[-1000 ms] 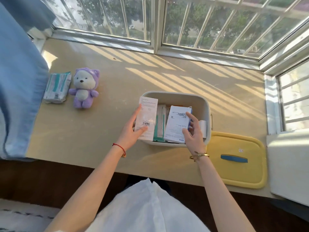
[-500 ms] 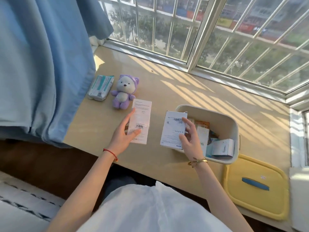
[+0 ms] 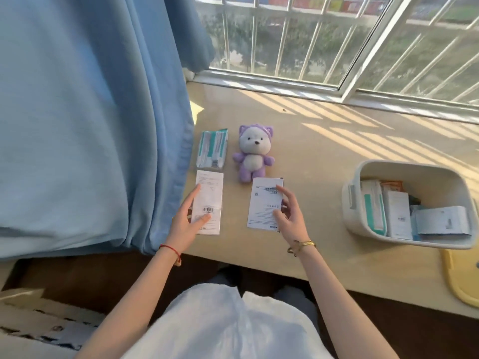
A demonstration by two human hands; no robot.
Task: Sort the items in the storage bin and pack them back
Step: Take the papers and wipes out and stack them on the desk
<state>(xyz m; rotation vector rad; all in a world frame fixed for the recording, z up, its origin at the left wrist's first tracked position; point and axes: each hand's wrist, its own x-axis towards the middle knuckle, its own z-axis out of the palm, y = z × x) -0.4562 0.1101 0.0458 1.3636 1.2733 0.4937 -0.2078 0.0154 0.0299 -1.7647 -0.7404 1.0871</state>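
Note:
Two white boxes lie low over the wooden sill, left of the white storage bin (image 3: 348, 203). My left hand (image 3: 188, 224) holds the narrow white box (image 3: 210, 195) between thumb and fingers. My right hand (image 3: 290, 216) grips the wider white box (image 3: 264, 203) by its right edge. The bin stands at the right with several boxes and packets inside it. A purple plush bear (image 3: 252, 154) and a green-and-white tissue pack (image 3: 213, 148) lie just beyond the two boxes.
A blue curtain (image 3: 90, 125) hangs at the left, reaching the sill's edge. The bin's yellow lid (image 3: 458, 281) lies at the lower right. A barred window (image 3: 337, 42) runs along the back of the sill (image 3: 324, 141).
Both hands have carried the two white boxes leftward, away from the bin, down to the sill in front of the bear and tissue pack. The view has swung left.

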